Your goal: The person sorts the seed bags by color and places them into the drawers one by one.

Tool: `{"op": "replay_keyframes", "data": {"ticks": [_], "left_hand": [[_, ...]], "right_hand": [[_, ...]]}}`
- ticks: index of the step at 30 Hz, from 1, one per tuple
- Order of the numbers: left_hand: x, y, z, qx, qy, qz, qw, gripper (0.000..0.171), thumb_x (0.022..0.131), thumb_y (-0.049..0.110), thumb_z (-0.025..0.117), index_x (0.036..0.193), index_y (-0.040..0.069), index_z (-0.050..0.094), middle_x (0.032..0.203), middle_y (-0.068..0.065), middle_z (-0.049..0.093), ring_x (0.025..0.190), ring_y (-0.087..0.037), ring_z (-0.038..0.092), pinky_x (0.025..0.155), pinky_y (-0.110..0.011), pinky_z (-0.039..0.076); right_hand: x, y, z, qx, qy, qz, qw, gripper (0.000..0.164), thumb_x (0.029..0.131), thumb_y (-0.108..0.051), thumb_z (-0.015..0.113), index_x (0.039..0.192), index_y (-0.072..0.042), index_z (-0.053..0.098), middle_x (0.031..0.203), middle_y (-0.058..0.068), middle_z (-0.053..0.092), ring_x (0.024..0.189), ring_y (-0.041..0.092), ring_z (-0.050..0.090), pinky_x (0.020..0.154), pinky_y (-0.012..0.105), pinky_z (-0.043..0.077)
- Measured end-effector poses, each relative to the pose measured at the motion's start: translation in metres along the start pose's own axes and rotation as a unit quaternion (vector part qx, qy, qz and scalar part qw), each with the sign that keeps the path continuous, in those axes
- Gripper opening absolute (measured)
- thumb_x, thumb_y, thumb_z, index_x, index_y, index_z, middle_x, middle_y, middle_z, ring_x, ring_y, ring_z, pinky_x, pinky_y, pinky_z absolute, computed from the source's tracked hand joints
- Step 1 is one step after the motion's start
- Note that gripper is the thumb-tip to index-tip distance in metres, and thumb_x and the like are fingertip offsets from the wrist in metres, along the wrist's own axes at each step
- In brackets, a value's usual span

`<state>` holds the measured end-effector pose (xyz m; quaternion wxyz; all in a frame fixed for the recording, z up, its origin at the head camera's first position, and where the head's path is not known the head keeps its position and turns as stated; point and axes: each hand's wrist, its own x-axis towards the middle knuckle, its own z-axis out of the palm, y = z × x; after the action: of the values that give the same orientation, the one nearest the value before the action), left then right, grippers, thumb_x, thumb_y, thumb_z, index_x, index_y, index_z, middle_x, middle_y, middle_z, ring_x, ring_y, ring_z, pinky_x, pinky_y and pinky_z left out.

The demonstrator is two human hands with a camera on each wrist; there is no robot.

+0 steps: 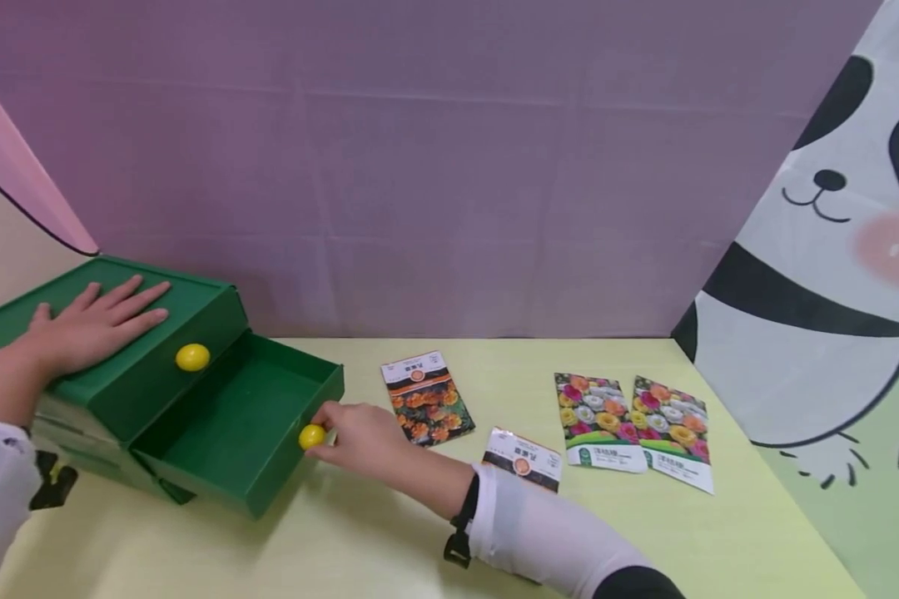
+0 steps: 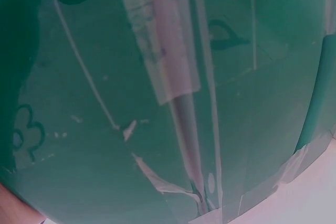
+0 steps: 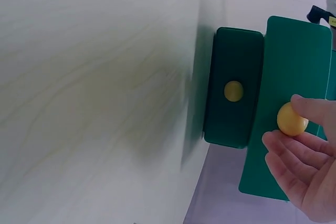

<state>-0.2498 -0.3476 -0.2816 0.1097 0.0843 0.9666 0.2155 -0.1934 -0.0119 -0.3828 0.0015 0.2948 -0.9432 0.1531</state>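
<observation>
A green drawer cabinet (image 1: 183,291) with round yellow knobs stands at the left of the table. My left hand (image 1: 93,329) rests flat on its top, fingers spread. One drawer (image 1: 232,408) is pulled out, its visible inside holding nothing. My right hand (image 1: 360,428) pinches that drawer's yellow knob (image 3: 292,120) between thumb and fingers. Above the open drawer, a shut drawer carries another knob (image 1: 192,357). In the right wrist view, a lower drawer front (image 3: 236,121) sits further back, near the table. Taped green cabinet surface (image 2: 105,145) fills most of the left wrist view.
Flower seed packets lie on the pale table (image 1: 389,549): an orange-flowered one (image 1: 429,399), one partly under the right forearm (image 1: 524,457), and two multicoloured ones (image 1: 599,420) at the right. A purple cloth backdrop (image 1: 449,166) rises behind; a panda-printed cloth (image 1: 787,349) hangs at right.
</observation>
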Motion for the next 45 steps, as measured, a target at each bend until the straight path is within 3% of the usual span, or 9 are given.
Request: {"op": "replay_keyframes", "data": {"ticks": [14,21,25,29,33,36,40,45], "left_hand": [[-0.002,0.000,0.000,-0.002,0.003,0.004,1.0000,0.065,0.103,0.050,0.005,0.149,0.016,-0.027,0.148,-0.030,-0.031,0.128,-0.063,-0.026,0.095,-0.083,-0.011],[-0.004,-0.006,0.002,-0.023,-0.003,-0.001,0.9997,0.063,0.103,0.050,0.004,0.148,0.020,-0.029,0.147,-0.029,-0.033,0.125,-0.065,-0.027,0.092,-0.084,-0.010],[-0.003,-0.006,0.002,-0.029,-0.002,0.000,0.9996,0.062,0.103,0.050,0.003,0.147,0.022,-0.029,0.147,-0.028,-0.034,0.125,-0.065,-0.027,0.092,-0.084,-0.010],[-0.002,-0.003,0.001,-0.015,-0.001,0.001,0.9999,0.062,0.103,0.048,0.003,0.147,0.020,-0.029,0.147,-0.029,-0.033,0.125,-0.065,-0.027,0.093,-0.084,-0.011],[-0.001,-0.003,0.000,0.007,0.003,0.004,1.0000,0.063,0.104,0.048,0.005,0.148,0.017,-0.028,0.147,-0.030,-0.032,0.127,-0.064,-0.027,0.094,-0.083,-0.011],[0.000,-0.004,0.000,0.013,0.006,0.004,0.9999,0.065,0.104,0.049,0.006,0.148,0.016,-0.027,0.148,-0.030,-0.031,0.127,-0.063,-0.028,0.094,-0.083,-0.012],[0.000,-0.004,-0.001,0.008,0.006,0.003,0.9999,0.065,0.103,0.050,0.006,0.148,0.017,-0.028,0.148,-0.029,-0.032,0.127,-0.063,-0.028,0.094,-0.083,-0.012],[-0.001,-0.004,0.000,-0.008,0.000,0.004,1.0000,0.064,0.103,0.050,0.005,0.148,0.018,-0.028,0.147,-0.029,-0.032,0.126,-0.065,-0.027,0.093,-0.084,-0.011]], "right_hand": [[-0.005,0.003,0.006,0.065,-0.003,0.014,0.998,0.034,0.088,-0.041,0.070,0.114,-0.020,0.061,0.099,-0.009,0.073,0.059,-0.006,0.053,0.046,0.011,0.038],[-0.007,0.011,0.004,0.118,-0.018,0.042,0.992,0.041,0.086,-0.043,0.071,0.120,-0.024,0.060,0.102,-0.012,0.073,0.070,-0.007,0.060,0.054,0.010,0.043],[-0.008,0.027,-0.003,0.132,-0.001,0.068,0.989,0.045,0.087,-0.045,0.069,0.126,-0.023,0.058,0.110,-0.008,0.071,0.090,0.004,0.066,0.065,0.016,0.050],[-0.004,0.047,-0.010,0.139,0.009,0.111,0.984,0.057,0.090,-0.048,0.065,0.136,-0.019,0.051,0.128,0.002,0.064,0.113,0.018,0.062,0.085,0.031,0.055],[0.003,0.066,-0.009,0.135,0.005,0.151,0.979,0.074,0.089,-0.051,0.064,0.146,-0.011,0.040,0.148,0.012,0.045,0.134,0.026,0.046,0.104,0.043,0.046],[0.008,0.083,-0.003,0.118,0.005,0.173,0.978,0.083,0.088,-0.050,0.066,0.150,-0.006,0.032,0.157,0.019,0.027,0.145,0.035,0.026,0.115,0.049,0.032],[0.016,0.105,0.007,0.082,-0.004,0.207,0.975,0.090,0.086,-0.053,0.067,0.150,-0.002,0.028,0.157,0.024,0.024,0.145,0.042,0.022,0.114,0.056,0.030],[0.019,0.129,0.013,0.050,-0.045,0.255,0.965,0.096,0.084,-0.059,0.065,0.151,-0.001,0.026,0.155,0.022,0.027,0.143,0.041,0.025,0.113,0.056,0.031]]}}
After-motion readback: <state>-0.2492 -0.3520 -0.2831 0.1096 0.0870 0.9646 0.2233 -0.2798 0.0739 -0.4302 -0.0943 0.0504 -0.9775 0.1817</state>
